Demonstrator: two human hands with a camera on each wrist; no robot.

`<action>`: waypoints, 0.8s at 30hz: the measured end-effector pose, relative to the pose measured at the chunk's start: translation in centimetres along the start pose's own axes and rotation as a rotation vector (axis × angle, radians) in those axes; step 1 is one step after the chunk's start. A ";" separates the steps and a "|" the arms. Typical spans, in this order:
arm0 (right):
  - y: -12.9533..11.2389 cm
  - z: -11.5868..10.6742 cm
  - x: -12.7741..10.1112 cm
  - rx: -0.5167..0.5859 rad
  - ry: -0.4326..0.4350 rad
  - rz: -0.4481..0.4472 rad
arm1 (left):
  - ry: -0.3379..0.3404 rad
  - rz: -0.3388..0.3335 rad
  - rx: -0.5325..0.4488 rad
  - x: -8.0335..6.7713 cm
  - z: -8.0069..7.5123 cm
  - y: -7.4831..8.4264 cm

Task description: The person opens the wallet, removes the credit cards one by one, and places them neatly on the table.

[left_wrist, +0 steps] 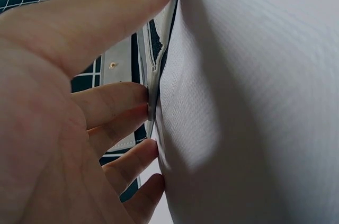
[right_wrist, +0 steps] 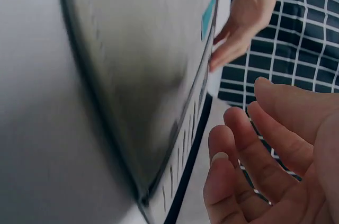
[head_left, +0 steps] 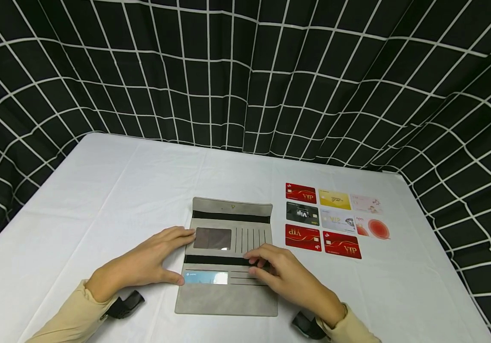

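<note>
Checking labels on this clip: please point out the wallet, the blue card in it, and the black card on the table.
wallet (head_left: pixel 228 300), head view, bare lower panel.
blue card (head_left: pixel 205 277), head view, middle of its visible face.
black card (head_left: pixel 302 212), head view, middle of the card.

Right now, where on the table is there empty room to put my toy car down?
Bare white table lies left of the open grey wallet, beyond the left hand, and along the far edge by the black grid curtain. It is crowded right of the wallet: the cards lie in rows, close to the right hand.
</note>
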State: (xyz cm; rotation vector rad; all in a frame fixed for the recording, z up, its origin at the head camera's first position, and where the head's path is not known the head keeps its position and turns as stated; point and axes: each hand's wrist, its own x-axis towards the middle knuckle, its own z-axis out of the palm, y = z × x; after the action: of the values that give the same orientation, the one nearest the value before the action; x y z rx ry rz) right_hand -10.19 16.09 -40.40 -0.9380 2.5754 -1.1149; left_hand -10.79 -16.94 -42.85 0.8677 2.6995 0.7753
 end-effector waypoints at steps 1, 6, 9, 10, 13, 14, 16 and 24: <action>0.0 0.2 0.1 0.008 -0.005 -0.005 | 0.001 0.001 0.000 0.0 0.0 0.0; -0.4 1.1 0.3 0.030 -0.030 -0.003 | 0.003 0.004 -0.003 0.1 0.2 -0.2; -0.6 1.7 0.6 0.023 -0.048 -0.009 | 0.004 0.004 -0.005 0.1 0.2 -0.2; -0.7 1.9 0.7 0.022 -0.055 -0.012 | 0.004 0.004 -0.005 0.1 0.2 -0.2; -0.8 2.4 1.0 0.005 -0.074 -0.023 | 0.006 0.008 -0.007 0.1 0.2 -0.1; -0.8 2.6 1.0 -0.006 -0.081 -0.022 | 0.007 0.008 -0.005 0.1 0.2 -0.1; -0.9 2.9 1.2 -0.035 -0.091 -0.023 | 0.008 0.009 -0.001 0.1 0.1 -0.1; -1.3 3.6 1.6 -0.085 -0.097 -0.012 | 0.010 0.014 0.005 0.1 0.1 -0.1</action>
State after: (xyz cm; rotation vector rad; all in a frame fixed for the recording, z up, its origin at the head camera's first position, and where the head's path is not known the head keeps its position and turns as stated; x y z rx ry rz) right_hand -9.44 12.29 -41.91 -1.0014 2.5600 -0.9445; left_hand -10.91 -16.93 -42.98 0.8865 2.7082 0.7779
